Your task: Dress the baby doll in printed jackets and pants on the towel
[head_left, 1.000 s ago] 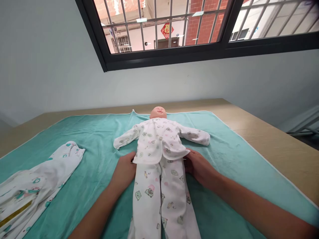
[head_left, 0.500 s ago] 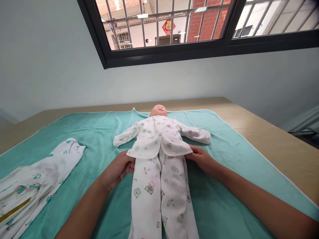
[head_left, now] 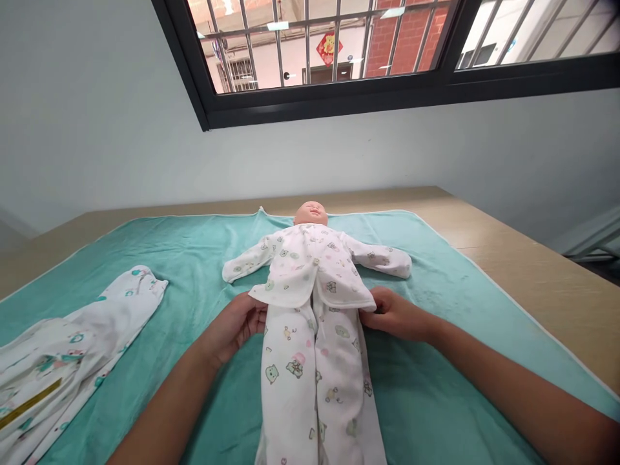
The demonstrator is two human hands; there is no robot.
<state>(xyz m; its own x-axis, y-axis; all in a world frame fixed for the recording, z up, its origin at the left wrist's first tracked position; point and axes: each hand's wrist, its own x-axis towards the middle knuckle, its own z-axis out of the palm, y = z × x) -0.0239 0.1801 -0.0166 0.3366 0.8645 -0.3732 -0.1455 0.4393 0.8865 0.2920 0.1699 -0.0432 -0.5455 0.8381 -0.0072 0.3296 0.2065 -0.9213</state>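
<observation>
A baby doll (head_left: 310,212) lies on its back, head at the far side. It wears a white printed baby jacket (head_left: 303,268) with both sleeves spread out. Matching baby trousers (head_left: 290,387) run from beneath the jacket hem toward me. My left hand (head_left: 241,325) is closed at the left edge of the trousers, its fingertips partly hidden under the hem. At the opposite edge, my right hand (head_left: 393,314) pinches the trousers' side just below the jacket's corner. The waistband itself is covered by the jacket.
A teal cloth (head_left: 203,258) is spread over a wooden table (head_left: 504,252). Another white printed baby garment (head_left: 92,342) lies at the left, with a gold-coloured strip (head_left: 30,403) on it. Behind the table stand a wall and a dark-framed barred window (head_left: 324,100).
My right hand has shifted slightly down and its fingers are more curled by the trousers' side. The trousers have moved a little to the right near the left hand.
</observation>
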